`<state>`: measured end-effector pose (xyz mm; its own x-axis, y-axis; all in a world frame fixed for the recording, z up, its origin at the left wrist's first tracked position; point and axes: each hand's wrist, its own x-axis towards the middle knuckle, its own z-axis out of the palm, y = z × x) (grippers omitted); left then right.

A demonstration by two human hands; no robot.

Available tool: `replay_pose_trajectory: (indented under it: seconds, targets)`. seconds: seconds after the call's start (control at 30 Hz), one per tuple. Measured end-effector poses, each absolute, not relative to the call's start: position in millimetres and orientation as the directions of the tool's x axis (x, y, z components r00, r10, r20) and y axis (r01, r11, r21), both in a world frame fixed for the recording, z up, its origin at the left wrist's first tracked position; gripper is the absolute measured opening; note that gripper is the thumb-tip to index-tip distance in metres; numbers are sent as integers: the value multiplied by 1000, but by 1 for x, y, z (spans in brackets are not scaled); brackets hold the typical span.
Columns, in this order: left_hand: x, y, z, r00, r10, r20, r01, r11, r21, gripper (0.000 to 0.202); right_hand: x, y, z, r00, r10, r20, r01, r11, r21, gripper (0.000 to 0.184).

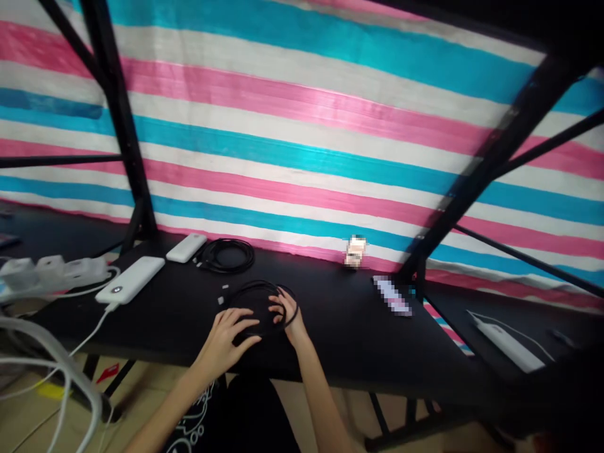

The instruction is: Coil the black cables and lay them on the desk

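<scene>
A black cable (255, 284) lies in a loose coil on the black table, its plug ends showing at the coil's left. My right hand (289, 316) has its fingers curled around the coil's right side, with a loop running across the palm. On the coil's near left side is my left hand (230, 333), fingers spread and thumb apart; whether its fingertips touch the cable I cannot tell. Just behind sits a second coiled black cable (229, 256), beside a small white power bank (187, 248).
A larger white power bank (132, 280) with a cable plugged in lies at left, near white chargers on a power strip (51, 275). Two blurred-out items (392, 296) are at right. Black metal posts (125, 132) frame the table before a striped sheet (283, 151).
</scene>
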<state>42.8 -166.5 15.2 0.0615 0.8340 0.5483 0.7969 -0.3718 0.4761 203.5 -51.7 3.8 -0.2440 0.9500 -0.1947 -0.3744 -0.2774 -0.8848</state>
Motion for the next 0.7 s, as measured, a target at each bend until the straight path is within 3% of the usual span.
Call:
replay_pose_trajectory:
  seconds: [0.07, 0.17, 0.27, 0.37, 0.47, 0.7]
  targets:
    - [32, -175, 17, -24, 856, 517, 772, -313, 554, 25, 211, -63, -6, -158, 981, -115, -327, -162, -931, 59]
    - [18, -186, 13, -174, 860, 480, 720, -222, 658, 26, 224, -79, -14, -104, 992, -64, -330, -96, -939, 63]
    - [13, -193, 2, -274, 858, 435, 687, -141, 713, 31, 234, -91, -9, -69, 981, -182, -405, -194, -893, 54]
    - [20, -196, -6, -300, 873, 384, 651, -106, 752, 29, 239, -98, 4, -138, 947, -289, -517, -317, -795, 44]
    - [33, -191, -6, -332, 880, 339, 610, -74, 789, 27, 237, -101, 14, -240, 932, -273, -543, -362, -757, 45]
    - [39, -172, 2, -385, 897, 215, 416, -39, 909, 21, 232, -111, 11, -254, 947, -196, -460, -296, -837, 43]
